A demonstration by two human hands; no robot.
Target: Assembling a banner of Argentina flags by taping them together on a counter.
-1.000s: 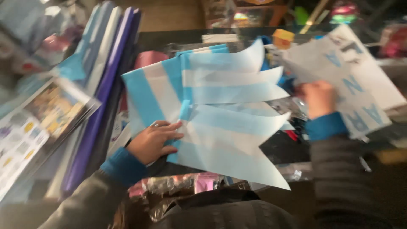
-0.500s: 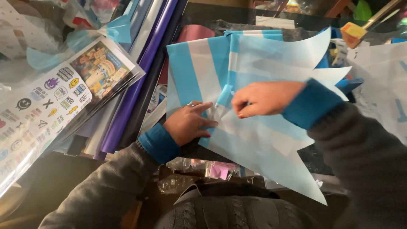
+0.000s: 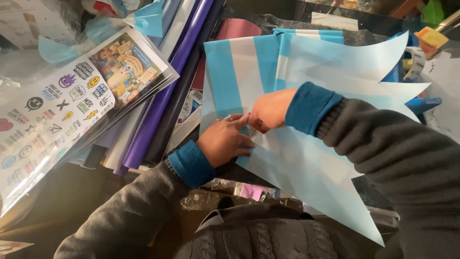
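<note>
A clear-wrapped sticker sheet [image 3: 45,117] fills the left of the frame, its top edge overlapping a colourful printed card [image 3: 125,67]. Beside them lie rolls of purple foil [image 3: 167,81] and darker sheets (stacked diagonally toward the upper middle). A pink sheet [image 3: 238,29] peeks out at the top; an orange-yellow block [image 3: 432,37] sits upper right.
</note>
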